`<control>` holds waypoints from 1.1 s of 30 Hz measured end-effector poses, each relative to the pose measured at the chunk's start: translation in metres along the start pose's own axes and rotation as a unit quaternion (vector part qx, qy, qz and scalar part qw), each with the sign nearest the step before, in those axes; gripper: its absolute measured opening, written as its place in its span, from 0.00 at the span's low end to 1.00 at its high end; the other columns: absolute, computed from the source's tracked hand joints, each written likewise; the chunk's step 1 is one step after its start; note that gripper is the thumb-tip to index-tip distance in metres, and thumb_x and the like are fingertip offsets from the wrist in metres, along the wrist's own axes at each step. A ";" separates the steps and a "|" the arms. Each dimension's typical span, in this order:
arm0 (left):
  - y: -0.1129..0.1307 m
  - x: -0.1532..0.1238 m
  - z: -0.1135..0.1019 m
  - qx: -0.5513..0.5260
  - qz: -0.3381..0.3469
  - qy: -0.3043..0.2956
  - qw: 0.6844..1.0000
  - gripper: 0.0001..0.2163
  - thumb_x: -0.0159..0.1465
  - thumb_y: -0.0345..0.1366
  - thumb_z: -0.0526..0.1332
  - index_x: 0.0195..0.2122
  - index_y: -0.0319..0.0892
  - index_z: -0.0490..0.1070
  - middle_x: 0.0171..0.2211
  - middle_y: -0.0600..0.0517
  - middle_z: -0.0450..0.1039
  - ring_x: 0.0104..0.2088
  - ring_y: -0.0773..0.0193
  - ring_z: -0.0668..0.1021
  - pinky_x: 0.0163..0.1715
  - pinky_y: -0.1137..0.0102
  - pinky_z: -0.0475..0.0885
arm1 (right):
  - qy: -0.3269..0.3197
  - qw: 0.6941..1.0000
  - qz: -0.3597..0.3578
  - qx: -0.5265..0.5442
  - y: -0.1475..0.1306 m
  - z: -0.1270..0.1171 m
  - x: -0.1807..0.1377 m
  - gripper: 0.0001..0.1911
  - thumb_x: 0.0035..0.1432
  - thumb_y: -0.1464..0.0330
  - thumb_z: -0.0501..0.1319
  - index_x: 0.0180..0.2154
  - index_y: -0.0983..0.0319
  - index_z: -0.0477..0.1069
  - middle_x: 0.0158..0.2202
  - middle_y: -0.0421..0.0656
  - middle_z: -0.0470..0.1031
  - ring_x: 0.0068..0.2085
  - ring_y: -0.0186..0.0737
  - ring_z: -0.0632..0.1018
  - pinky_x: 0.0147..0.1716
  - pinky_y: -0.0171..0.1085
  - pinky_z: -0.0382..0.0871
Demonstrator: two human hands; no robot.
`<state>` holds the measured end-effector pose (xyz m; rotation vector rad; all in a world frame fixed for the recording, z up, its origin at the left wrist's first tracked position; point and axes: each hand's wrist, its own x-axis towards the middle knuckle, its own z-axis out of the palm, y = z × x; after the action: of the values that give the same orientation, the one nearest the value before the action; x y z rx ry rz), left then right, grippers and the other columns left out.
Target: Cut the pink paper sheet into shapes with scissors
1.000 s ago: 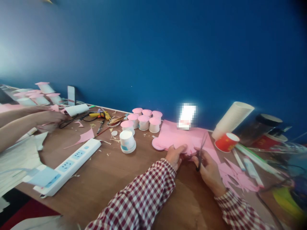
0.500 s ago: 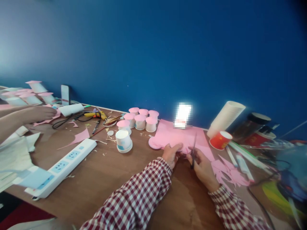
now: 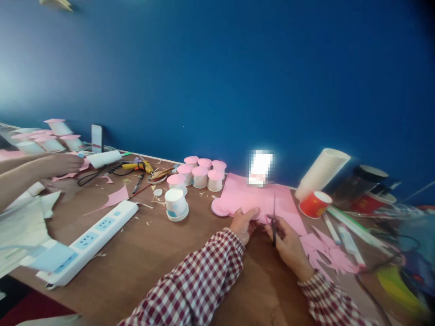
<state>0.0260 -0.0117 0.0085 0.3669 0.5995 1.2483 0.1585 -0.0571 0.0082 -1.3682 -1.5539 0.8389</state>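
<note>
The blue wall [image 3: 217,81] filled the whole background, and the brown wooden table [image 3: 142,253] ran along its foot in front of you. On the left part of the table lay a long white power strip [image 3: 91,237]. A co-worker's hand [image 3: 63,164] reached in from the left edge, well apart from yours.

The pink paper [image 3: 251,197] lay flat straight ahead of you, its far edge near the wall. To its right, a stack of white paper cups [image 3: 322,173] lay tilted on its side, with a red paper cup [image 3: 314,204] just beside its lower end. Left of the paper stood a cluster of pink-topped cups [image 3: 200,172], and nearer you a single white cup [image 3: 176,203].

Your left hand [image 3: 244,224] rested on the near edge of the pink paper, fingers curled and thumb pressed on top, pinching it. Your right hand [image 3: 288,244] was closed around the handles of the scissors [image 3: 273,217], just beside the left hand. The blades pointed away toward the wall over the paper and looked close together. Pink paper scraps [image 3: 326,256] lay scattered just right of your right hand.
</note>
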 end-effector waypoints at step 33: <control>0.002 -0.001 0.005 0.016 0.027 0.051 0.998 0.14 0.43 0.32 0.71 0.30 0.35 0.70 0.22 0.55 0.68 0.20 0.74 0.69 0.15 0.79 0.63 | -0.059 0.998 -0.016 -0.013 -0.002 -0.003 -0.002 0.20 0.58 0.60 0.58 0.49 0.64 0.69 0.35 0.45 0.76 0.36 0.42 0.76 0.37 0.38 0.70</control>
<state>0.0270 -0.0117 0.0136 0.3485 0.7013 1.3162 0.1606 -0.0595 0.0104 -1.3283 -1.6787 0.8963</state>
